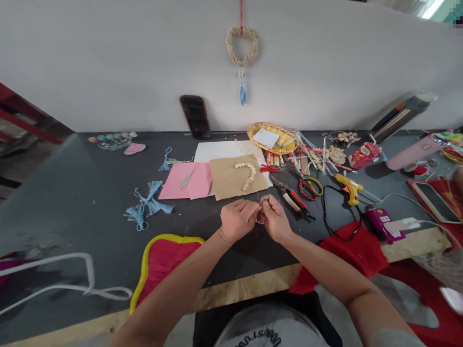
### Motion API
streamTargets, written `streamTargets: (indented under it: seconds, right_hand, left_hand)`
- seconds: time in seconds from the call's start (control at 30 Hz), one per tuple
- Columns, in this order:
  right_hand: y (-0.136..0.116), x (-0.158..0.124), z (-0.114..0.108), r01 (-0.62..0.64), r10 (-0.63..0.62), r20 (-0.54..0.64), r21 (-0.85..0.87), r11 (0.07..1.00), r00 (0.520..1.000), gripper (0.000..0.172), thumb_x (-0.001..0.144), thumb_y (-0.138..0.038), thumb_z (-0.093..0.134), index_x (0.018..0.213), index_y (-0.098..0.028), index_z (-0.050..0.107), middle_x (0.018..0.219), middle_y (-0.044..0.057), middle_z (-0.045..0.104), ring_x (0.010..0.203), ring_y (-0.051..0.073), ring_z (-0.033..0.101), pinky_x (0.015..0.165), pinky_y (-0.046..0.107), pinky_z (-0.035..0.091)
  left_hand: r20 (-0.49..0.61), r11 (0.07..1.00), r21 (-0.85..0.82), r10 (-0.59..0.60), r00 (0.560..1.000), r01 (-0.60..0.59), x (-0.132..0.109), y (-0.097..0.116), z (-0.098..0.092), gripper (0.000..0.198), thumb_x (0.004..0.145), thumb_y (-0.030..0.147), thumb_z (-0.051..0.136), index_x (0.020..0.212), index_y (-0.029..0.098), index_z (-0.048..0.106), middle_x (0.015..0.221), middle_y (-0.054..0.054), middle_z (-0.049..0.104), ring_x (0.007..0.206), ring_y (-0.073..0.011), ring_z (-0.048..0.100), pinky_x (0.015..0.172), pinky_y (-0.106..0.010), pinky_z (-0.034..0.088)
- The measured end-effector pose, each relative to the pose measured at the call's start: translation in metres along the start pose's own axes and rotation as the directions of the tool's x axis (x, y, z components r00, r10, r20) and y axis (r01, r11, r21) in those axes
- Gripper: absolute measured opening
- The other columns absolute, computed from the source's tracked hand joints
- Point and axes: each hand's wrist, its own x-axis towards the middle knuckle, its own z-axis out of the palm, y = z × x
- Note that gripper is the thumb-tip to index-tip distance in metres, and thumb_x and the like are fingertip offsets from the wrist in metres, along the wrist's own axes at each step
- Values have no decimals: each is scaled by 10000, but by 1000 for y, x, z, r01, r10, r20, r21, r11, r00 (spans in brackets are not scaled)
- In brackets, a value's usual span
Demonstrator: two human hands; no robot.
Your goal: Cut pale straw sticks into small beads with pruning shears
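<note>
We pinch a small pale piece (261, 221) between both sets of fingertips, left hand (237, 219) and right hand (275, 220) closed on it and touching each other, just above the dark table (90, 193). What the piece is, we cannot tell. Just beyond our hands lies a brown card (222, 185) bearing a curved row of shells (247, 174), with pink paper (181, 185) beside it. Cutters (289, 193) lie near our right hand, a glue gun (349, 187) farther right, and blue tassels (148, 207) well to our left.

Left hand (238, 219) and right hand (275, 220) pinching small pale piece (261, 220) together, above dark table (90, 193), brown card (227, 183) beyond
</note>
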Motion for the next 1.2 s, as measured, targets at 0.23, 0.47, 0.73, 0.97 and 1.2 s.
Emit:
streamTargets:
  seconds: [0.23,0.47,0.73,0.97,1.2]
  right_hand:
    - [-15,5,-12,123,-100,79,-390,913,992,252,951,-473,432,876,-240,490,625,-51,461,541,115,441,533,248,370]
    - [-39,10,-39,266,-279,103,-716,646,955,300,983,-407,357,849,-211,541,728,7,558,634,133,509,625,260,397]
    - [-38,14,-39,317,-282,188,-780,539,941,333,981,-379,350,720,-213,472,658,-9,499,620,129,492,617,258,368]
    - [-34,16,-42,300,-290,153,-759,578,945,337,974,-393,372,723,-205,498,655,-13,515,612,122,484,602,252,366]
    - [-39,15,-37,257,-298,70,-712,653,952,335,879,-425,544,648,-203,446,595,-45,435,555,98,395,548,241,320]
  left_hand:
    - [11,997,-38,-62,998,63,-1,-7,6,208,916,219,516,755,182,642,643,-18,676,614,-137,615,588,-246,427]
    - [25,991,-95,-89,996,91,-4,-15,6,150,919,225,525,862,180,656,746,-41,724,706,-159,662,666,-256,492]
    - [55,987,-151,-39,998,47,-2,-12,5,129,907,205,534,842,180,643,722,-37,709,687,-157,656,668,-259,497]
    - [50,984,-171,-40,998,48,-4,-14,6,120,900,193,543,832,175,640,712,-35,703,674,-159,655,656,-263,499]
    - [28,984,-176,-28,999,32,-4,-18,9,113,890,198,561,834,175,656,710,-34,708,667,-157,665,654,-259,509]
